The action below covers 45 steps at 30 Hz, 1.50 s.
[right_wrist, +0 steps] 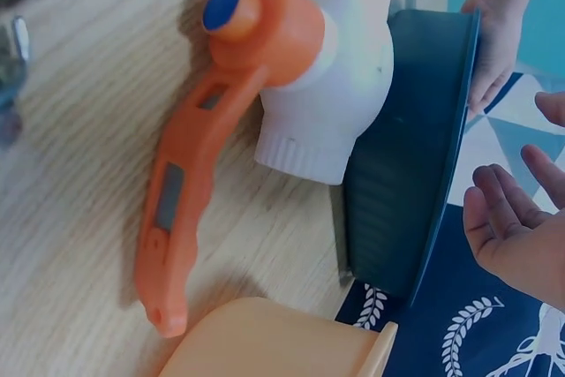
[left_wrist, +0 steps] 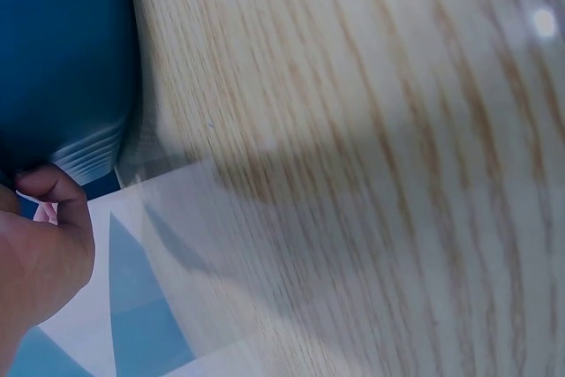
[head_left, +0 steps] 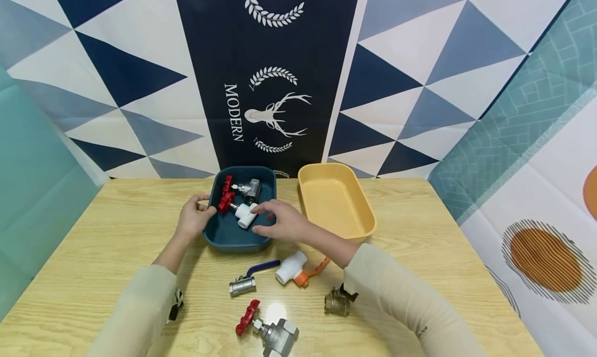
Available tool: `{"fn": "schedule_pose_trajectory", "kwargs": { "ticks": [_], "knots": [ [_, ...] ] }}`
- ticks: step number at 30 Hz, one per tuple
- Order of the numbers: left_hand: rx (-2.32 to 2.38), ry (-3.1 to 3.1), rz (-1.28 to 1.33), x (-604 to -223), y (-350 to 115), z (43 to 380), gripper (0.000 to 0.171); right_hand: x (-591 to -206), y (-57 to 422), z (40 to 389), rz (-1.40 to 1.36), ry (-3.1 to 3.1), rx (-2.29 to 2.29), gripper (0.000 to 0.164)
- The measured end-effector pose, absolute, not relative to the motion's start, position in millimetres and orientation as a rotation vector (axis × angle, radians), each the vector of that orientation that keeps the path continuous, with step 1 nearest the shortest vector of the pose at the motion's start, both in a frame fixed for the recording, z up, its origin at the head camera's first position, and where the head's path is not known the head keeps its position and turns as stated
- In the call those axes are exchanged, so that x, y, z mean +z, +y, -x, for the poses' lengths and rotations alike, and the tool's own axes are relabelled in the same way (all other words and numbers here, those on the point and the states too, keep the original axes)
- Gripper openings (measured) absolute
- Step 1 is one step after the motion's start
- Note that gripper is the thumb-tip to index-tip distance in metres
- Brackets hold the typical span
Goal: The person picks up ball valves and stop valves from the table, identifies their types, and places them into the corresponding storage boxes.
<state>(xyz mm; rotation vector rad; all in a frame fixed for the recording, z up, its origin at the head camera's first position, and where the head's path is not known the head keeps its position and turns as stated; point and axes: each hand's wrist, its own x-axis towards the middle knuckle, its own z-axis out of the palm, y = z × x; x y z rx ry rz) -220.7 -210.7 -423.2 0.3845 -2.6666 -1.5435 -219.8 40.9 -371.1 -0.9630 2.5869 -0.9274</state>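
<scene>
My left hand (head_left: pixel 192 221) pinches the left rim of a dark blue plastic bin (head_left: pixel 240 248). In the left wrist view, the curled finger and thumb (left_wrist: pixel 62 200) meet the bin's edge. Inside the bin lie a metal valve (head_left: pixel 252 189) with a red handwheel and a white plastic valve (head_left: pixel 245 216), also with a red handwheel. My right hand (head_left: pixel 285 222) hovers over the bin's right side, thumb and fingers spread apart near the white valve. The right wrist view shows nothing between those fingers (right_wrist: pixel 499 205).
A yellow bin (head_left: pixel 333 201) stands right of the blue one. In front lie a blue-lever ball valve (head_left: pixel 242 285), a white valve with an orange lever (head_left: pixel 291 267), a brass valve (head_left: pixel 337 304) and a large red-wheel metal valve (head_left: pixel 279 339). A patterned cloth hangs behind the table.
</scene>
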Motion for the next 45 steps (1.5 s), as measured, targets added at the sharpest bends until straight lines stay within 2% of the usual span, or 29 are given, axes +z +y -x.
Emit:
{"fn": "schedule_pose_trajectory", "kwargs": {
  "ticks": [45],
  "knots": [
    [-1.505, -2.690, -0.382, -421, -209, 219, 0.044, -382, 71, 163, 0.981, 2.336, -1.109, 0.042]
  ]
}}
